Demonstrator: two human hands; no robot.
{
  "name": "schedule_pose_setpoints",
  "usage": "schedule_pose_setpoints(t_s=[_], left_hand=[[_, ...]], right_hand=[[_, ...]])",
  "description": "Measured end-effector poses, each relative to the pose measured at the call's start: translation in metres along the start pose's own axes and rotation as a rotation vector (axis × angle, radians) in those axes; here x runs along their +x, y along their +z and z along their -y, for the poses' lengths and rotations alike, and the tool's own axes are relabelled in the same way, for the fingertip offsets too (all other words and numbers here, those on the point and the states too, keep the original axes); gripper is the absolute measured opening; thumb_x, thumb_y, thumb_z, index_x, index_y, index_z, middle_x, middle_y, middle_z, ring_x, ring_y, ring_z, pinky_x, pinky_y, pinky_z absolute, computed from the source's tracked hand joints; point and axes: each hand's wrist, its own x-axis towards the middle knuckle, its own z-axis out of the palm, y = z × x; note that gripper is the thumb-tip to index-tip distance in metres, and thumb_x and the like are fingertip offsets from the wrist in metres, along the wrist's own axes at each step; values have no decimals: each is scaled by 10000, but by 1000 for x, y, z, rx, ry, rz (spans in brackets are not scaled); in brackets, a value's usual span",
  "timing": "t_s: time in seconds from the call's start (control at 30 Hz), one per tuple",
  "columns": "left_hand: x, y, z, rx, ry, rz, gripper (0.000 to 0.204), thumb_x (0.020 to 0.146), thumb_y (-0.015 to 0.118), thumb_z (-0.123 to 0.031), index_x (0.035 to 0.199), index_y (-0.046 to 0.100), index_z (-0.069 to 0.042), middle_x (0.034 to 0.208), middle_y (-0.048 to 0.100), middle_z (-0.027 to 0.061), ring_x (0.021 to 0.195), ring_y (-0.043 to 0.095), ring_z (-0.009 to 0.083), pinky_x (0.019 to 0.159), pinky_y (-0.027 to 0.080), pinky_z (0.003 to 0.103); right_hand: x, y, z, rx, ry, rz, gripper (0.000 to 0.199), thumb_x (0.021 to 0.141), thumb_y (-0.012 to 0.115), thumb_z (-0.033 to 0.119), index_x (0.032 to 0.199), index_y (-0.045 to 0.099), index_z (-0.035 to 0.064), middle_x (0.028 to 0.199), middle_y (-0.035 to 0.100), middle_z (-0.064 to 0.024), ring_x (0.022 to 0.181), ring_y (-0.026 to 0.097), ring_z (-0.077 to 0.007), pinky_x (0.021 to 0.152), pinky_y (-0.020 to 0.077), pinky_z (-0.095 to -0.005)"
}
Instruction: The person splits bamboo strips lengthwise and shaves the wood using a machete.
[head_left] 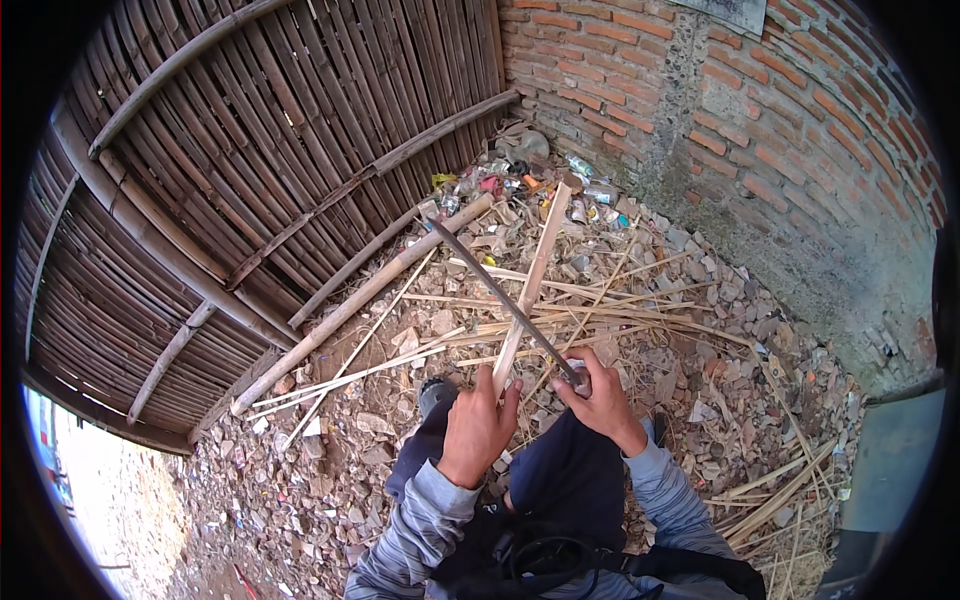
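Observation:
My left hand is closed around the lower end of a flat, pale bamboo strip, which slants up and away from me. In my right hand is the grip end of a long, narrow dark blade, perhaps a machete seen nearly edge on. The blade points up to the left and crosses in front of the strip. I cannot tell whether the two touch. Beyond my hands, several thin split bamboo strips lie crisscrossed on the ground.
Stony, littered ground surrounds my legs. A thick bamboo pole lies at the left, beside a bamboo-slat wall. A brick wall stands behind and right. Rubbish fills the far corner; more strips lie at lower right.

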Motion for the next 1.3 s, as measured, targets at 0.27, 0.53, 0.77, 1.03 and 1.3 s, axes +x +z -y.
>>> schedule_pose_setpoints(t_s=[0.27,0.53,0.77,1.03,1.3], left_hand=[[4,-18,-3,174,86,11,264,1013,601,-220,1018,540,37,625,624,290,605,649,513,575,529,598],[26,-9,10,84,241,40,259,1017,577,-223,934,615,19,707,650,309,676,656,527,646,541,613],[14,25,46,101,28,208,347,1061,608,-302,963,674,25,761,667,290,774,657,527,694,496,616],[23,-2,53,-6,671,-1,217,979,555,-175,957,614,33,805,587,231,778,615,441,689,482,538],[31,0,50,-23,272,387,225,1002,521,-171,1004,602,40,821,599,249,792,624,468,695,483,541]], right_hand=[[-1,22,6,146,14,-57,347,983,741,198,1257,621,21,704,714,-89,575,688,-150,524,462,-316],[8,19,28,129,62,-31,181,991,693,149,1131,711,35,670,672,-77,543,613,-103,514,427,-294],[9,22,0,-67,146,83,226,954,697,144,1118,694,-12,783,749,-166,611,736,-302,550,518,-392],[3,33,-6,116,81,-3,182,925,675,85,1054,667,-44,909,790,-167,712,777,-320,646,620,-367],[3,39,-3,128,101,6,148,920,655,62,1029,671,-37,919,785,-183,777,788,-332,649,626,-374]])
